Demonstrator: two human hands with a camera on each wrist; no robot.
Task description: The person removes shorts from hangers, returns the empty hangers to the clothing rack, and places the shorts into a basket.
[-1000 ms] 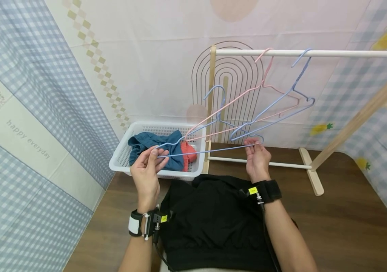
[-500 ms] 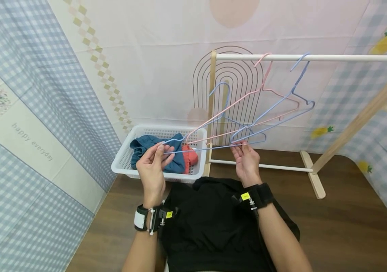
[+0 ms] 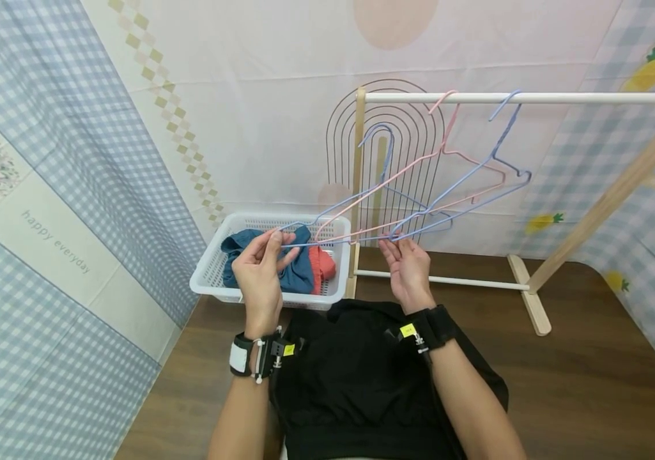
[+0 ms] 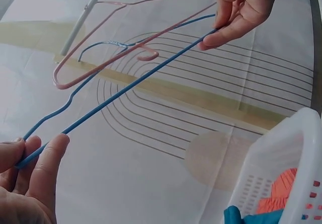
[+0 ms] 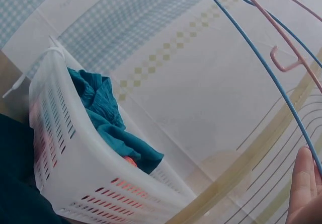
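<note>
Hanger [image 3: 356,239], blue wire, sits level in front of us above the black garment [image 3: 362,377] on our lap, its hook up near the rack post. Left hand [image 3: 261,268] pinches the hanger's left shoulder end between thumb and fingers; right hand [image 3: 404,268] pinches the bottom bar with its fingertips [image 4: 221,35]. We judge the step as hanger taken in hand, not yet put to any cloth. Next move, as we read it, calls for bringing one end down into the garment's opening while keeping clear of the pink hanger [image 3: 419,172] and second blue hanger [image 3: 477,185] on the rail [image 3: 563,98]. White basket [image 3: 212,268] with blue cloth [image 3: 292,271] and orange cloth [image 3: 323,263] stands left.
</note>
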